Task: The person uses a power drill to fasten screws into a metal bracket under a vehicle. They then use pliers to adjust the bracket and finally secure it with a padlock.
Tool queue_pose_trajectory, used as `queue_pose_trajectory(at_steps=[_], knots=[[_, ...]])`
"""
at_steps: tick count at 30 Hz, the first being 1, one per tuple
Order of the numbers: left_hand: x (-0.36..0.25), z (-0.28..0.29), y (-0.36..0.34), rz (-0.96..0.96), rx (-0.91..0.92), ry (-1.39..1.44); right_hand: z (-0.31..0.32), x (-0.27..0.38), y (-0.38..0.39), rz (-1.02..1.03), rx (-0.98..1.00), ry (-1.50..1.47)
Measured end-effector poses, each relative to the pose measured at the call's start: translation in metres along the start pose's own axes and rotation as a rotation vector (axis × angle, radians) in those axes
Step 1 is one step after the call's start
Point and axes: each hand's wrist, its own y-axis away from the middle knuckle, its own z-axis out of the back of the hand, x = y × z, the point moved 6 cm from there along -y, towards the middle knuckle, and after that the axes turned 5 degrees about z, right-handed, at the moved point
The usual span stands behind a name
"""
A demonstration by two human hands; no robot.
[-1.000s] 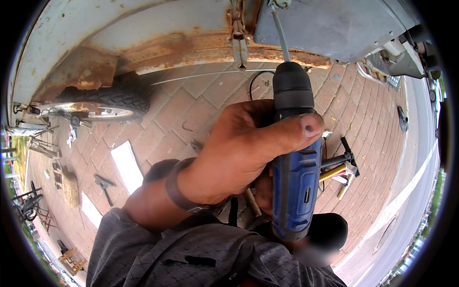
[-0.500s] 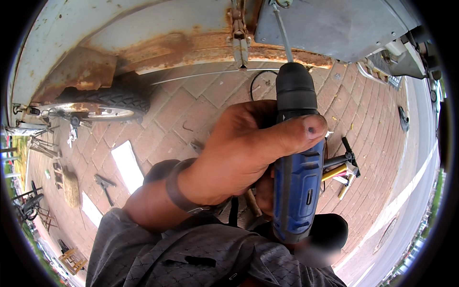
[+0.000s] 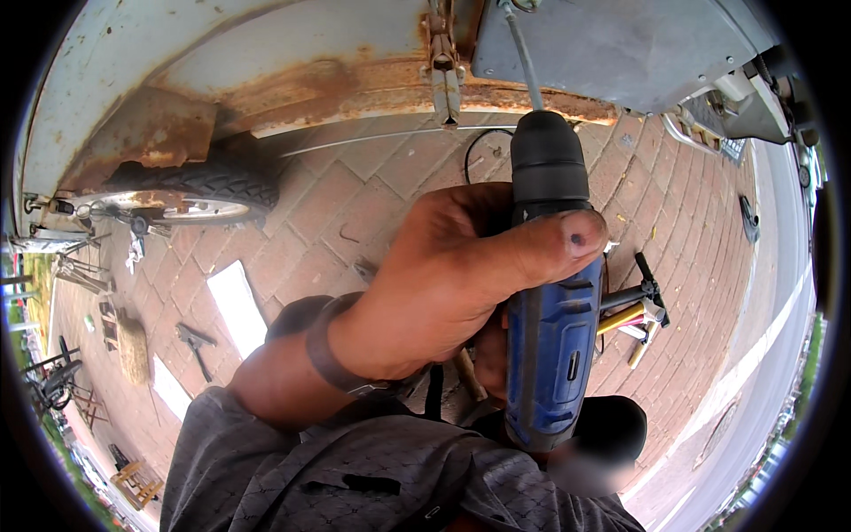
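The left hand [image 3: 443, 284] is wrapped around a blue and black drill [image 3: 554, 301], fingers closed over the body and the thumb laid flat across its front, just below the black chuck. The drill points up and away from the hand, and its long bit [image 3: 523, 58] runs from the chuck to a grey metal panel [image 3: 620, 44] above. A dark band [image 3: 332, 359] circles the wrist behind the hand, and a grey patterned sleeve [image 3: 355, 479] covers the forearm below it.

The right hand [image 3: 487, 355] sits under the left, tucked behind the drill's lower body; only a small part of it shows, so I cannot tell whether it is gripping anything.

Above the hand runs a rusty metal edge [image 3: 355, 89] with a hinge-like bracket [image 3: 443, 62] hanging from it. Far to the left of the hand is a tyred wheel [image 3: 195, 191]. Beneath everything lies brick paving [image 3: 355, 204]. Just right of the drill, a tool with yellow and black handles [image 3: 634, 310] lies on the bricks.
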Motion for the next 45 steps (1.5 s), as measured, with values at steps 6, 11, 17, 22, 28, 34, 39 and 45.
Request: queue_pose_trajectory(at_steps=[6,11,17,22,28,34,39,45], knots=[[0.003,0.000,-0.002,-0.024,0.015,0.032,-0.014,-0.022,0.013,-0.462,-0.087,-0.643],[0.003,-0.002,-0.003,0.005,0.031,0.060,-0.003,-0.005,-0.003,-0.291,-0.085,-0.406],[0.002,-0.002,-0.002,0.010,0.018,0.053,0.003,0.005,-0.015,-0.069,-0.030,-0.095],[0.001,-0.001,-0.003,-0.042,0.006,0.042,0.002,0.011,-0.012,0.097,-0.056,0.029],[0.001,0.002,-0.003,-0.011,-0.001,0.029,-0.001,0.004,-0.006,-0.229,-0.080,-0.397],[-0.002,0.003,-0.003,0.020,0.050,0.043,-0.005,0.001,-0.009,-0.075,-0.143,-0.234],[-0.001,0.000,-0.008,-0.082,0.017,0.046,-0.002,0.000,-0.013,-0.197,-0.054,-0.476],[-0.004,0.003,-0.007,-0.077,0.036,-0.002,-0.001,-0.001,-0.014,0.048,-0.087,-0.066]])
